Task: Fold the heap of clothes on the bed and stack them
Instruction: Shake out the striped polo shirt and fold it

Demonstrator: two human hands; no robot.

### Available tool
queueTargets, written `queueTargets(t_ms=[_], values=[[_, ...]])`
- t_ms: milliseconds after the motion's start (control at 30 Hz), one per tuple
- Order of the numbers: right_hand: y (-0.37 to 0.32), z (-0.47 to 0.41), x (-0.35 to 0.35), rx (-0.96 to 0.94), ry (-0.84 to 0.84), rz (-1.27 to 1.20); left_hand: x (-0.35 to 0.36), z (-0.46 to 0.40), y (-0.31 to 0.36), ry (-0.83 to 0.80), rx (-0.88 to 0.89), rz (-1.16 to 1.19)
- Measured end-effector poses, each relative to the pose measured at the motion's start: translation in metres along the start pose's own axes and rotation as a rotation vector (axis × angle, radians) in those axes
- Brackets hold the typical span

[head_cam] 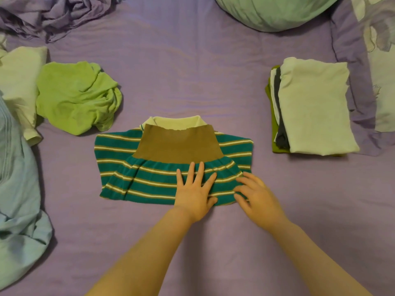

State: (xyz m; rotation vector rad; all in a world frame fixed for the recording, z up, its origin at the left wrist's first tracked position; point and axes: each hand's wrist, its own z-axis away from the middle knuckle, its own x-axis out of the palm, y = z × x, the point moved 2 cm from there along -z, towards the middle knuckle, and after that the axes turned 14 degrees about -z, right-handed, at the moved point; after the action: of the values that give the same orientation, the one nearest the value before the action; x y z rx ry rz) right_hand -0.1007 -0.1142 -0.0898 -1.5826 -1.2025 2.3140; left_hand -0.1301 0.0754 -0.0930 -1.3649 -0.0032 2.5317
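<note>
Mid-bed, nearest the viewer: a teal striped shirt (pixel 154 174) with white and tan stripes is laid on the purple bed sheet (pixel 192 71). It is already folded into a compact rectangle, the brown hem band (pixel 178 145) turned up over the body and a pale collar (pixel 177 122) showing at the far edge.

Left hand (pixel 195 192): laid flat on the shirt's near right portion, fingers straight and spread, pressing the cloth down. Nothing is gripped.

Right hand (pixel 255 196): set at the shirt's near right corner, fingers bent onto the fabric edge. Slightly blurred; whether the edge is pinched or merely pushed cannot be told.

Done, as judged from the layout: a stack of folded clothes (pixel 310 107) is seen to the right, well apart from the shirt, a pale top piece over grey, white and olive layers.

Left to do: a crumpled lime-green garment (pixel 79 97) lies unfolded to the left, with a pale yellowish garment (pixel 19 82) just beside it and a light blue garment (pixel 19 178) at the left edge. The striped shirt is not yet stacked.

Estimate: roughly half is finished; the present fold is judged nearly complete.
</note>
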Motion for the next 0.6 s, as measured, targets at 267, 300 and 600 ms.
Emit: queueTargets(t_ms=[267,300,600], values=[[0.013,-0.054,-0.040,0.271,0.146,-0.201,-0.016,-0.016,0.041,0.188,0.155,0.074],[0.015,-0.063,-0.043,0.261,0.118,-0.176,-0.013,-0.019,0.046,0.155,0.163,0.072],[0.039,-0.095,-0.042,0.252,-0.045,-0.092,-0.010,-0.025,0.070,0.203,0.069,0.070]])
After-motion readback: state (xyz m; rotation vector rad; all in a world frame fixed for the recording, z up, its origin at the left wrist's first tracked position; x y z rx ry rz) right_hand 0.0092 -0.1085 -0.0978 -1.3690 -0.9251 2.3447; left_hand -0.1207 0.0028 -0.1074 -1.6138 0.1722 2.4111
